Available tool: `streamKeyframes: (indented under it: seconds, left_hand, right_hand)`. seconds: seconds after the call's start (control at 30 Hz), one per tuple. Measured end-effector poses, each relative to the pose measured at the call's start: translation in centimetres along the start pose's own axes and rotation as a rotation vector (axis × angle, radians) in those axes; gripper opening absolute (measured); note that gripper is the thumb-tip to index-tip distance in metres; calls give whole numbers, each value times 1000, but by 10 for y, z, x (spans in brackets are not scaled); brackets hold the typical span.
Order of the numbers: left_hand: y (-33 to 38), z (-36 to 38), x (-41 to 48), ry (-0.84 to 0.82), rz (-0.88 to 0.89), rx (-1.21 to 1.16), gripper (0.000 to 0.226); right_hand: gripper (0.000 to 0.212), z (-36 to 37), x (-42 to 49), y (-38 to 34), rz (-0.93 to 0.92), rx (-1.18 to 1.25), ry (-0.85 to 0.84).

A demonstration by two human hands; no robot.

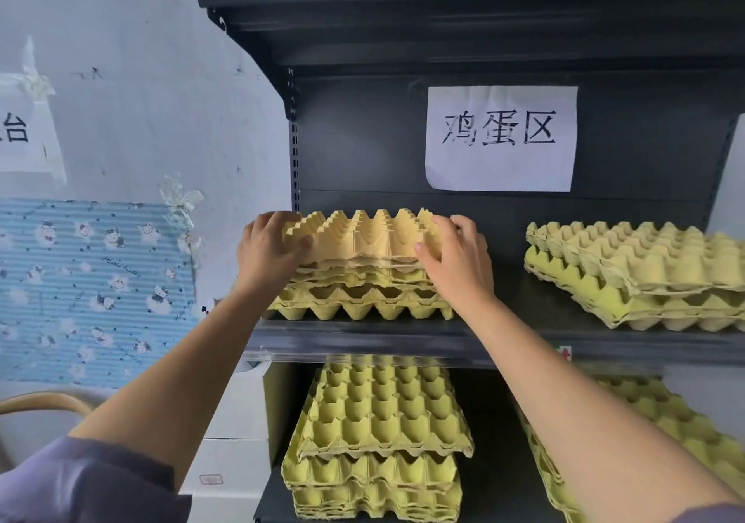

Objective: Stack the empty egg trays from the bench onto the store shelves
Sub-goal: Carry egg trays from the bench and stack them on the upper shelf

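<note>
Both hands have the tray in their grip, below and left of the sign. The left hand curls its fingers over the left edge of the tray, thumb on the near face. The right hand holds the right edge, fingers over the peaks and thumb pressed to the front. The tray is on top of the stack under the sign's left side. It looks tipped, near side raised, and not yet nested into the trays beneath.

To seat it well, I would line its cups up with those below before letting go. Then lower the near side evenly with both hands and press only lightly. Pulp rims tear easily, and several edges in the stack already look ragged. The stack sits close to the front lip of the shelf, so a nudge toward the sign seems safer than a pull outward.

Nearest, far down-left of the sign, is a purple sleeve. Straight below the sign, under the shelf, a lower stack stands with its top trays skewed. Another pile shows at the bottom right. Below the sign's right side a right stack lies askew, well apart from the hands. Left of the sign a patterned sheet is taped to the wall. Nothing lies between the hands and the stack, and the top board above the sign leaves room overhead.
</note>
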State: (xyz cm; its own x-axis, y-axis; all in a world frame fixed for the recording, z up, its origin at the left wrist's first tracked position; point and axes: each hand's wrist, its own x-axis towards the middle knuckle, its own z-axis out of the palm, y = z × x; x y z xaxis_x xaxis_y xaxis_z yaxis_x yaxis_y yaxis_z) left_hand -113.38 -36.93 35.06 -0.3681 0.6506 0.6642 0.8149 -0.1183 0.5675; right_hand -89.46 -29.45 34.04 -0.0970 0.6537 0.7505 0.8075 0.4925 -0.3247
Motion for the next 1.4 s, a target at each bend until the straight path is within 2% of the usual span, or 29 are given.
streamKeyframes:
  seconds: [0.13, 0.27, 0.4, 0.53, 0.67, 0.8, 0.97, 1.1, 1.27, 1.4]
  left_hand:
    - [28, 0, -12, 32, 101, 147, 32]
    - [72, 5, -32, 39, 182, 181, 29]
    - [139, 32, -67, 43, 308, 184, 27]
    - [216, 82, -115, 62, 459, 173, 21]
    - [302, 147, -175, -16, 585, 107, 18]
    - [370, 209, -231, -174, 705, 23, 24]
    - [431, 277, -273, -265, 828, -22, 38]
    - [474, 346, -297, -314, 930, -76, 34]
    - [521, 445, -325, -469, 950, -170, 34]
    - [569, 513, -343, -619, 944, -199, 25]
  right_hand:
    - [46, -23, -9, 9, -99, -73, 54]
    - [37, -62, -21, 35, -190, -109, 134]
    - [31, -122, -41, 85, -258, -161, 202]
    - [34, -197, -75, 156, -273, -233, 251]
    - [24, -270, -120, 246, -206, -342, 269]
    - [29, -323, -167, 329, -124, -425, 208]
    - [30, -361, -212, 414, -10, -534, 148]
    - [28, -381, -238, 487, 94, -599, 33]
    - [27, -398, -257, 575, 222, -668, -84]
    - [28, -417, -268, 637, 280, -765, -134]
